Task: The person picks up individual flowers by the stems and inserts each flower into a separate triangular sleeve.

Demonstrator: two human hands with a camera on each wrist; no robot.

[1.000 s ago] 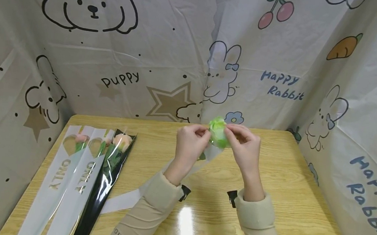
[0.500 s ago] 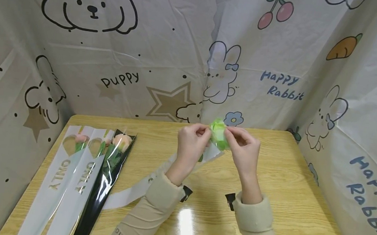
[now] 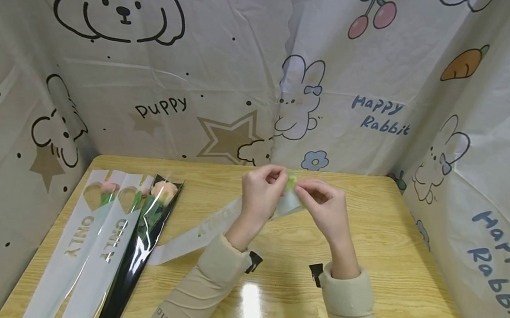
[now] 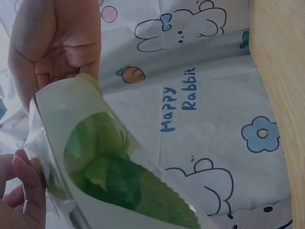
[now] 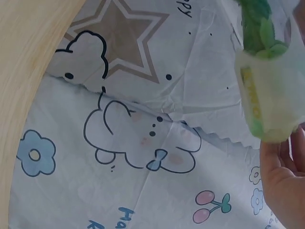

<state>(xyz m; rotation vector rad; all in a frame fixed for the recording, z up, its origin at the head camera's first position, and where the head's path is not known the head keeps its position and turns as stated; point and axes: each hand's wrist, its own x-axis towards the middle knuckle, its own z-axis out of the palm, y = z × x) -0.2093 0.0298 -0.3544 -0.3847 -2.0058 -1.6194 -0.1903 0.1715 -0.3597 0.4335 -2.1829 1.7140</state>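
Observation:
A green artificial rose [image 3: 291, 179] sits inside a white flower sleeve [image 3: 218, 220], its top showing between my hands. My left hand [image 3: 258, 193] pinches the left side of the sleeve's mouth. At the opposite side of the mouth, my right hand [image 3: 326, 208] pinches the rim between thumb and fingers. In the left wrist view, green petals and a dark leaf [image 4: 162, 195] show through the sleeve's clear window. Gold lettering [image 5: 251, 93] appears on the sleeve in the right wrist view. The sleeve's tail slants down to the left behind my left forearm.
Two white ONLY sleeves [image 3: 70, 243] with pink roses lie at the left of the wooden table [image 3: 394, 256]. Beside them lies a black sleeve [image 3: 128, 270] with a peach rose [image 3: 164, 192]. Printed cloth [image 3: 231, 27] walls in the table's back and sides.
The green rose has sunk lower into the sleeve, and the white sleeve rises further around it. My right hand has shifted slightly down and left. The sleeve's tail has moved up and right.

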